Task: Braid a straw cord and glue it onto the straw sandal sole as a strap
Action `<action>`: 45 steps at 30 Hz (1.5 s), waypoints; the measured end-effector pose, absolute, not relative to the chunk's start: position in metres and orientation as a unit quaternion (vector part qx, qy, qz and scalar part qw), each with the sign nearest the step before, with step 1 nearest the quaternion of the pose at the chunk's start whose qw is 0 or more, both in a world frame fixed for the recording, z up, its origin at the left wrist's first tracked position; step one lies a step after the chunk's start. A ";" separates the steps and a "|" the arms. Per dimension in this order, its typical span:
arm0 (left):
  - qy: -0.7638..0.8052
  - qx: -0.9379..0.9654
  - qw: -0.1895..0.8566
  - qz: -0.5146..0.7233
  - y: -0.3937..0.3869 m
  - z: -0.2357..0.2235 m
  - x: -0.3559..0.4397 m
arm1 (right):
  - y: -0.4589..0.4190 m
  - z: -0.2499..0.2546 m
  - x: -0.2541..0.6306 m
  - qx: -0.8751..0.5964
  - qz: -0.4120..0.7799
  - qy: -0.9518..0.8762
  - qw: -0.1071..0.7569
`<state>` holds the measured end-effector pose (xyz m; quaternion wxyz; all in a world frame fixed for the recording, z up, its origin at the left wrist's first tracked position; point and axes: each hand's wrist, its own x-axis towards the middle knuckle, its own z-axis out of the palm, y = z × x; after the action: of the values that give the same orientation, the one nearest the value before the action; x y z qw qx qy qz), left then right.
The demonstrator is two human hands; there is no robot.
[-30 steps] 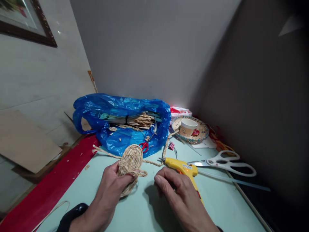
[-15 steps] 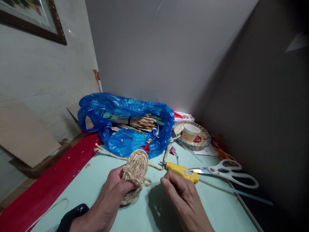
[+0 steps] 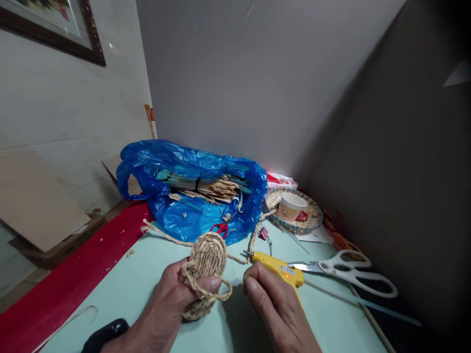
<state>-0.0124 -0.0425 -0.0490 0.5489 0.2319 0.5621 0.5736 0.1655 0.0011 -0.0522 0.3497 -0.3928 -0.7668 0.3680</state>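
Note:
My left hand [image 3: 180, 291] grips a small woven straw sandal [image 3: 208, 255], its oval sole coiled from twisted cord. The thumb presses across loose cord loops [image 3: 225, 293] on the sole. Straw cord [image 3: 167, 238] trails to its left, and another braided length [image 3: 253, 238] runs behind on the right. My right hand [image 3: 274, 304] is closed, thumb against the curled forefinger; anything pinched there is hidden. Directly behind it lies a yellow hot glue gun [image 3: 274, 264] with its orange light lit and a glue stick [image 3: 353, 291] at the back. Whether the fingers touch the gun I cannot tell.
White-handled scissors [image 3: 353, 269] lie right of the gun. A blue plastic bag [image 3: 172, 211] of straw bundles stands behind, red scissors [image 3: 222, 228] at its edge. A woven tray [image 3: 312, 223] bears a paper cup [image 3: 290, 206]. Pink clips [image 3: 263, 233] lie nearby.
The left hand has tilted the sandal slightly, and its cord loop now stands wider round the thumb. My right hand has barely moved. The whole view has shifted a little.

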 end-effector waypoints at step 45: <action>0.619 0.334 0.533 0.470 -0.041 -0.041 -0.004 | -0.003 -0.027 0.150 -0.341 0.563 -0.685 0.314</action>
<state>-0.0036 -0.0414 -0.0412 0.5331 0.3344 0.6191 0.4698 0.1501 -0.0026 -0.0275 0.3138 -0.3412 -0.6846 0.5625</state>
